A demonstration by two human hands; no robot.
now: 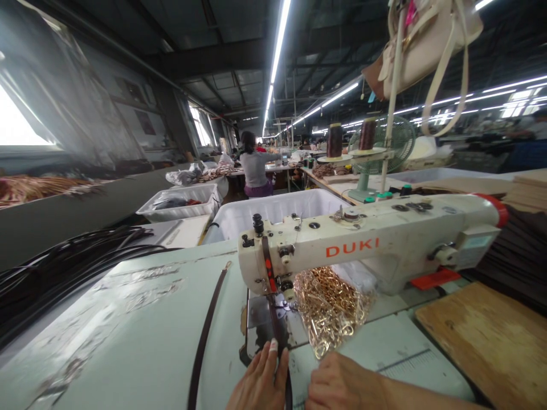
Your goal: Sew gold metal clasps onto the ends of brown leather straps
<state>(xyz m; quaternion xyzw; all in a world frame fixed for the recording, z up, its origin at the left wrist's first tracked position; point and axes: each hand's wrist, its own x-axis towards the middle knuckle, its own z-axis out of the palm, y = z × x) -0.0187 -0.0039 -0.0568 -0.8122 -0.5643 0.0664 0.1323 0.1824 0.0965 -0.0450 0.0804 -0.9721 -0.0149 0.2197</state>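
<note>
The pale green table (141, 319) fills the lower field. The cream sewing machine (384, 239) stands on it, head at 12 o'clock from the hands and arm running out toward 3 o'clock. A wooden board (491, 341) lies at 4 o'clock of the machine. A white bin (273, 213) sits behind the head, at 12 o'clock. A clear bag of gold clips (329, 307) rests under the arm, at 1 o'clock from the hands. A loose dark strap (207, 330) lies at 10 o'clock of the left hand.

A second dark strap, the worked strap (277, 327), runs from the presser foot toward 6 o'clock, between the hands. The left hand (260, 384) lies flat, fingers together, touching the strap's left edge. The right hand (342, 384) rests at 3 o'clock of the strap; its fingers are hidden, so its grip cannot be determined.
</note>
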